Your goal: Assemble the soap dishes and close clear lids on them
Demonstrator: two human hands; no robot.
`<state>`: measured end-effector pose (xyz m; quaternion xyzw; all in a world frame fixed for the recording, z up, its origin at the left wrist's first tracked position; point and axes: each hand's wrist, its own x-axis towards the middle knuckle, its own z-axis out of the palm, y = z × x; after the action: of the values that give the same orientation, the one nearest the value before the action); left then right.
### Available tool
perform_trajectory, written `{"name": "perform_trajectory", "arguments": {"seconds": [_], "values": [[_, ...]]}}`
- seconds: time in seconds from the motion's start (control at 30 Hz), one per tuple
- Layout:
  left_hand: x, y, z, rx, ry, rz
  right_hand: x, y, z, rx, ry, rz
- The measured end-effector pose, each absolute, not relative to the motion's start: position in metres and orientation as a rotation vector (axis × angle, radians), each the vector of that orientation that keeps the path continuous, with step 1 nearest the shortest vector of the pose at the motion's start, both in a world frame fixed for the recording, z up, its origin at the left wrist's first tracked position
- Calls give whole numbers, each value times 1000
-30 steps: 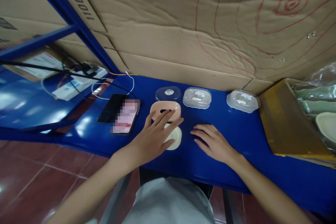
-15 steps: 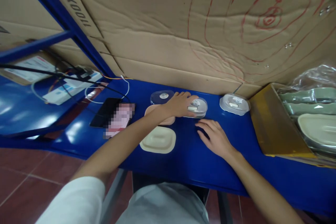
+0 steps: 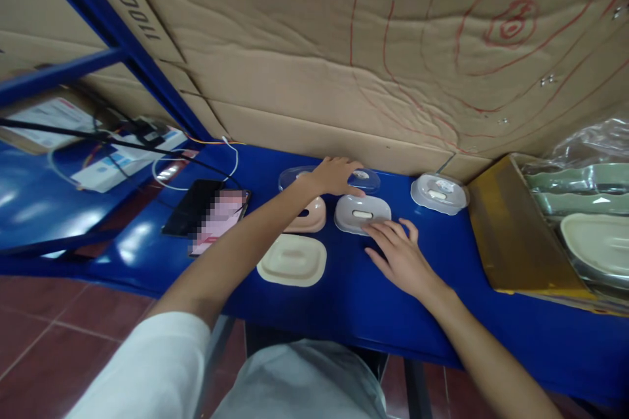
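My left hand grips a clear lid behind the uncovered grey dish, my right hand lies loosely open at its edge, the pink dish is bare, and the rightmost dish is still covered.

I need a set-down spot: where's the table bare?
Bare: between the right hand and the brown box; between the cream dish and that hand. Crowded: around the left hand, beside clear covers and the peach dish.

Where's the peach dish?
Head view, near the middle: the peach dish is left of the nearer grey dish, beyond the cream tray, partly hidden by the left arm.
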<state>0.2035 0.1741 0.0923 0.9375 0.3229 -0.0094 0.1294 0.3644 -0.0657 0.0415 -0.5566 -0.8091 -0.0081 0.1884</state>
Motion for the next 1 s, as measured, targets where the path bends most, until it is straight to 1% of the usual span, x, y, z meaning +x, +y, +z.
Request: {"name": "perform_trajectory", "arguments": {"seconds": [0.2, 0.33, 0.43, 0.53, 0.6, 0.7, 0.83, 1.0], "values": [[200, 173, 84, 2706, 899, -72, 363, -68, 49, -1453, -2258, 122], [196, 169, 80, 2702, 903, -124, 361, -68, 50, -1406, -2262, 146], [187, 156, 82, 2708, 873, -102, 361, -69, 50, -1387, -2253, 107], [171, 130, 88, 2761, 693, 162, 362, -69, 52, -1382, -2260, 67], [159, 112, 89, 2745, 485, 234, 365, -68, 55, -1394, -2259, 38], [146, 93, 81, 2767, 351, 146, 370, -68, 58, -1436, -2190, -23], [144, 87, 69, 2788, 359, 59, 373, -67, 60, -1463, -2079, -110], [146, 86, 76, 2806, 377, 67, 375, -69, 62, -1427, -2012, -208]]}}
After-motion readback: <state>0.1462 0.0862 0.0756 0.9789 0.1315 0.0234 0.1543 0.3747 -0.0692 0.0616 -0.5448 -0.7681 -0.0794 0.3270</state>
